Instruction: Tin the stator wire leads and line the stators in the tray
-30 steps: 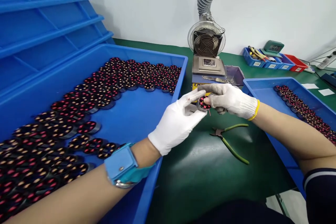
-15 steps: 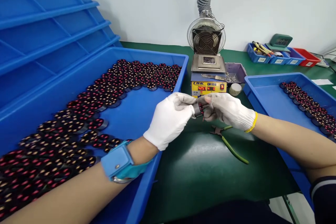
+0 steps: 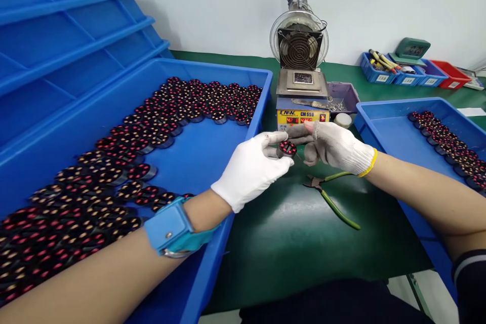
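My left hand (image 3: 253, 166), in a white glove, grips a small round black coil (image 3: 287, 149) between thumb and fingers. Red windings show on the coil's upturned face, and a thin wire end sticks out at its right side. My right hand (image 3: 334, 146), in a glove with grey-stained fingertips and a yellow cuff, is just right of the coil. Its fingers and thumb are apart, with nothing visible between them. Below that hand, green-handled cutting pliers (image 3: 334, 202) lie on the green table mat (image 3: 296, 253).
A blue tray (image 3: 212, 73) full of similar coils stands at left, more blue trays leaning behind it. Another blue tray (image 3: 391, 104) with coils is at right. Ahead is a solder pot (image 3: 302, 111) with a fan and hose. Small bins (image 3: 379, 73) line the back right.
The coil has turned from on edge to face up in my left hand. My right hand's fingers have come off it and spread. The view has shifted slightly.
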`<state>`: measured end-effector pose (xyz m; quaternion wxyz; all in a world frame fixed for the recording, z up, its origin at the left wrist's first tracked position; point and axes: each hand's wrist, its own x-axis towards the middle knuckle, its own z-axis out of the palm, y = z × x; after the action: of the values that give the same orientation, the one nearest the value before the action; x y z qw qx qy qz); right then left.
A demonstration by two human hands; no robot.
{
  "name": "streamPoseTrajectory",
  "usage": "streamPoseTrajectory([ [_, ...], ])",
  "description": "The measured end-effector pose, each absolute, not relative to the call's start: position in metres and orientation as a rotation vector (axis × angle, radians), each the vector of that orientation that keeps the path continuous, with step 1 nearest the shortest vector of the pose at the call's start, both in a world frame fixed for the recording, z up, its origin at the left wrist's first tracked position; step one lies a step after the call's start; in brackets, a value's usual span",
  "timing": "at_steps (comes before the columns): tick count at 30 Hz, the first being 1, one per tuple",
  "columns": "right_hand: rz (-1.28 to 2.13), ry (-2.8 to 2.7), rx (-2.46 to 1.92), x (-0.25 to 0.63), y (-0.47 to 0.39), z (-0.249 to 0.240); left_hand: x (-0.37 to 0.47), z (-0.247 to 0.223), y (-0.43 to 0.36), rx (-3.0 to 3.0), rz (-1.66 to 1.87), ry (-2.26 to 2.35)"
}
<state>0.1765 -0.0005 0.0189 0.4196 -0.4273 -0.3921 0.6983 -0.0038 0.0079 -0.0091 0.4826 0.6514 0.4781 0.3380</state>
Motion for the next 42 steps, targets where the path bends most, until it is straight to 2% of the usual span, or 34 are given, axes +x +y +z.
streamPoseTrajectory([
  [4, 1.575, -1.333, -1.111, 0.183, -0.006, 0.02, -0.003, -0.01, 0.006, 1.576, 0.887, 1.148],
  [10, 0.549, -1.977, -1.606, 0.178, -0.018, 0.021, -0.001, -0.005, 0.004, 1.529, 0.996, 1.134],
  [12, 0.328, -2.107, -1.577, 0.177, -0.02, 0.016, -0.001, -0.005, 0.004, 1.52, 1.036, 1.133],
  [15, 0.193, -2.172, -1.476, 0.176, -0.02, 0.01, 0.0, -0.005, 0.005, 1.492, 1.049, 1.108],
  [19, 0.349, -2.135, -1.496, 0.176, -0.018, 0.013, 0.001, -0.005, 0.005, 1.498, 1.042, 1.126],
  [24, 1.463, -1.617, -1.375, 0.181, -0.006, 0.017, 0.001, -0.008, 0.003, 1.524, 1.143, 1.101],
  [26, 1.59, -1.547, -1.31, 0.184, -0.003, 0.016, 0.0, -0.009, 0.004, 1.527, 1.19, 1.111],
  [28, 1.278, -1.704, -1.414, 0.185, -0.004, 0.014, -0.001, -0.008, 0.006, 1.512, 1.198, 1.125],
  [31, 0.429, -2.032, -1.475, 0.184, -0.01, 0.011, -0.002, -0.005, 0.006, 1.458, 1.156, 1.13],
  [33, 0.054, -2.173, -1.361, 0.183, -0.012, 0.008, -0.001, -0.001, 0.005, 1.423, 1.122, 1.141],
  [35, -0.102, -2.275, -1.249, 0.183, -0.012, 0.006, -0.001, 0.002, 0.004, 1.403, 1.081, 1.157],
  [42, -0.295, -2.452, -1.145, 0.186, -0.006, 0.013, 0.0, 0.01, -0.002, 1.333, 0.91, 1.158],
])
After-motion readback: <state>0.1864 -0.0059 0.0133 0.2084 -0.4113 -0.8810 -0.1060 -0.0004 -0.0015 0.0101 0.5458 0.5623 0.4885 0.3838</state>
